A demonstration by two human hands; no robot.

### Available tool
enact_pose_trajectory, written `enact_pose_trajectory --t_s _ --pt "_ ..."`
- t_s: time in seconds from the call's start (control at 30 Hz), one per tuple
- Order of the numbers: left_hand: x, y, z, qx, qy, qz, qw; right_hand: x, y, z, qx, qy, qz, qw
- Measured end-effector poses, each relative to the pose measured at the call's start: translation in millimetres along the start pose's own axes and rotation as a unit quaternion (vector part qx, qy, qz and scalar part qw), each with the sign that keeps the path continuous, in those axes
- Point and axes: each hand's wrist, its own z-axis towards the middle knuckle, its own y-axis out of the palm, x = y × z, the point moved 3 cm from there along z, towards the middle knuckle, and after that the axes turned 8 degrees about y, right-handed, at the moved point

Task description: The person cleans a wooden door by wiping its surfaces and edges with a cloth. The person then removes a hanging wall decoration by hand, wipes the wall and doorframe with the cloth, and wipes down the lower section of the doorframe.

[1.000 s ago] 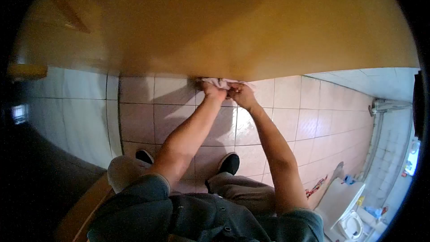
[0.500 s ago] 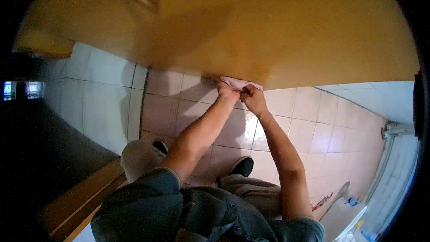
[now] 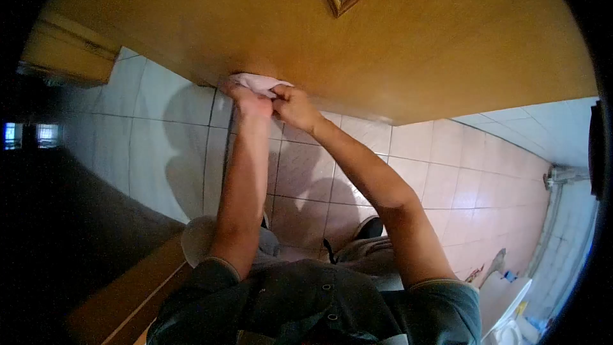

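A pale pink cloth (image 3: 260,83) lies bunched against the lower edge of a yellow-brown wooden door (image 3: 408,51). My left hand (image 3: 250,100) is closed on the cloth's left part, the wrist bent and some fingers hidden behind the fabric. Close beside it, my right hand (image 3: 294,108) pinches the cloth's right end between thumb and fingers. Both forearms reach forward over the floor, and the hands nearly touch each other.
Pink floor tiles (image 3: 440,182) run to the right, and pale tiles (image 3: 169,121) lie to the left. A raised wooden moulding (image 3: 338,9) crosses the door's face. My dark shoe (image 3: 369,227) is below. At lower right stands a white toilet (image 3: 507,300).
Both hands and the cloth have moved left along the door's bottom edge. The door's moulding now shows at the top middle of the view.
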Motion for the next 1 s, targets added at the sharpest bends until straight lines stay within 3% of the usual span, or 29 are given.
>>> enact_pose_trajectory --t_s 0.07,0.13,0.2,0.23,0.27,0.37,0.53,0.63,0.67,0.7,0.73,0.77,0.83,0.87,0.93,1.0 --pt "-20 18 -24 0.053 0.018 0.028 0.998 9 -19 -13 -0.013 0.024 0.028 0.999" --pt "-57 24 -34 0.004 0.022 0.022 1.0 34 -46 -32 -0.006 0.032 0.044 0.998" --pt "-69 77 -101 0.002 -0.024 0.047 0.999 23 -92 -71 0.001 0.095 0.069 0.993" --pt "-99 83 -109 0.024 -0.036 0.041 0.998 29 -110 -88 0.053 0.092 0.069 0.992" --pt "-73 129 -168 0.027 -0.086 0.035 0.995 37 -128 -104 0.104 0.088 0.07 0.988" --pt "-138 144 -194 -0.028 -0.154 -0.002 0.988 38 -179 -145 0.179 0.114 0.095 0.973" --pt "-137 152 -201 -0.026 -0.227 -0.09 0.969 24 -193 -163 0.131 0.089 0.004 0.987" --pt "-89 122 -162 -0.014 -0.117 -0.066 0.991 15 -148 -117 0.066 0.016 0.002 0.998" --pt "-51 126 -158 -0.021 -0.064 -0.052 0.996 -11 -129 -102 0.068 -0.033 -0.147 0.986" --pt "-41 93 -113 0.006 0.011 0.007 1.0 -31 -106 -86 0.039 -0.098 -0.085 0.991" --pt "-2 103 -109 0.034 0.024 -0.011 0.999 -50 -86 -70 0.017 -0.073 -0.114 0.991" --pt "27 103 -100 0.026 0.089 0.016 0.996 -75 -68 -64 0.029 -0.138 -0.085 0.986" --pt "70 95 -78 -0.052 0.161 0.081 0.982 -95 -40 -40 0.035 -0.172 -0.071 0.982" --pt "76 102 -78 -0.059 0.157 0.084 0.982 -97 -35 -34 0.044 -0.171 -0.069 0.982" --pt "85 116 -79 0.022 0.121 0.073 0.99 -102 -33 -30 0.038 -0.23 -0.046 0.971" --pt "59 121 -103 -0.183 0.193 0.095 0.959 -92 -52 -47 0.035 -0.208 -0.055 0.976"
